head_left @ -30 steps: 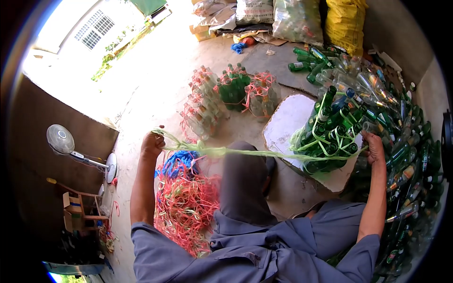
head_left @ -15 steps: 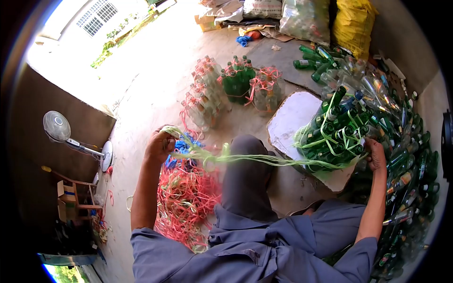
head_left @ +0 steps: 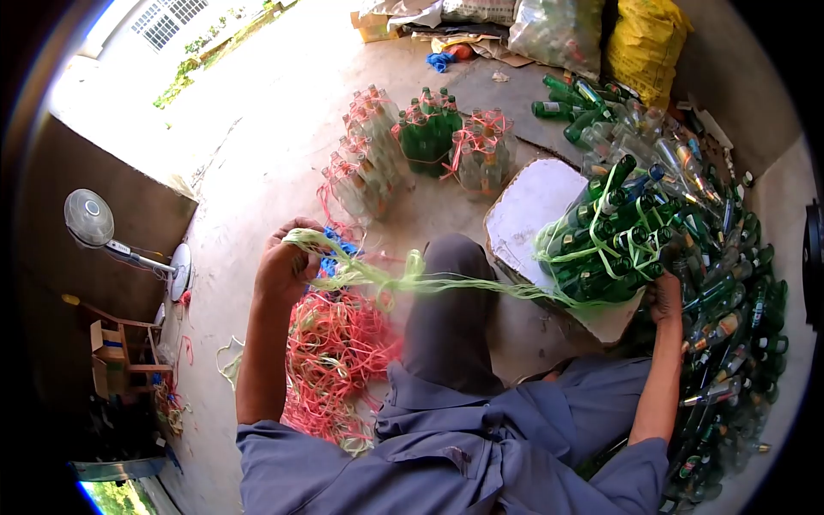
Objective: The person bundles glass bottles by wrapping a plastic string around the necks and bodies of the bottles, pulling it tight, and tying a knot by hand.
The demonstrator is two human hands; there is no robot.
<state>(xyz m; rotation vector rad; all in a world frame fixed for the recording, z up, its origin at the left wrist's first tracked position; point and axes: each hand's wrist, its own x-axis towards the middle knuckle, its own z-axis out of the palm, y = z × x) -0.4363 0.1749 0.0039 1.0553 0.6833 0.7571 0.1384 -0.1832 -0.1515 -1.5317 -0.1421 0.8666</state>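
My left hand [head_left: 290,259] is closed around a loose hank of light green plastic twine [head_left: 403,281], whose tail hangs over the wrist side. The strands stretch across my knee to the right, where they pass along the lower side of a bundle of green glass bottles [head_left: 592,245]. This bundle lies tilted on a white-topped board [head_left: 528,215], with green twine looped around the bottle necks. At its lower right edge, my right hand [head_left: 665,296] has curled fingers on the twine, close to a bottle mouth; the fingertips are partly hidden.
A tangle of red twine [head_left: 335,360] lies left of my leg, blue twine [head_left: 342,249] above it. Tied bottle bundles [head_left: 429,137] stand ahead. Loose bottles [head_left: 730,326] pile up on the right, below a yellow sack [head_left: 648,51]. A fan [head_left: 90,219] stands left.
My right hand has moved slightly left and down, closer against the bottle bundle. The twine between my hands hangs a little slacker. My left hand still grips it, nearly in place.
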